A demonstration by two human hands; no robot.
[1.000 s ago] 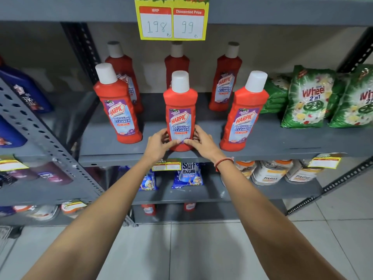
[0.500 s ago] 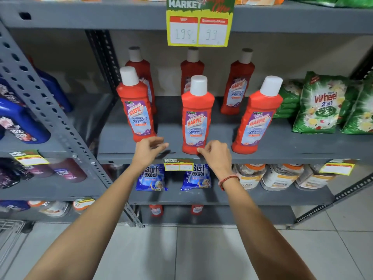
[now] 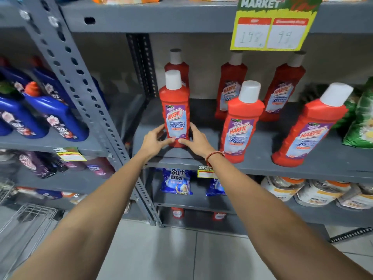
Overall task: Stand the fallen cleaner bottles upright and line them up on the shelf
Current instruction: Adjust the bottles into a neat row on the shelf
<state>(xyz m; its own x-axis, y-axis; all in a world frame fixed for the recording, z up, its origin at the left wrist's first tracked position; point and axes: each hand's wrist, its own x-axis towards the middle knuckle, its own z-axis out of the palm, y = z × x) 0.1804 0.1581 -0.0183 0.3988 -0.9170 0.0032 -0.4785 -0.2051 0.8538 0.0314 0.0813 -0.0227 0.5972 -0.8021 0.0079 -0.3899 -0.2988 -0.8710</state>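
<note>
Red Harpic cleaner bottles with white caps stand upright on the grey shelf [image 3: 201, 158], in a front and a back row. My left hand [image 3: 154, 141] and my right hand [image 3: 196, 140] cup the base of the front left bottle [image 3: 175, 110] from both sides, fingertips touching it. The front middle bottle [image 3: 241, 122] and the front right bottle [image 3: 308, 126] stand apart to the right. Behind them stand three darker-looking bottles: back left [image 3: 177, 63], back middle [image 3: 231, 85], back right [image 3: 283, 87].
Green detergent bags [image 3: 361, 118] lie at the shelf's right end. A perforated grey upright [image 3: 80, 93] separates blue bottles [image 3: 54, 116] on the left. A yellow price sign [image 3: 272, 31] hangs above. Surf Excel packs [image 3: 176, 181] and tubs [image 3: 314, 190] fill the lower shelf.
Both hands have left the front middle bottle and moved left onto the base of the front left bottle. The camera view has shifted left and closer.
</note>
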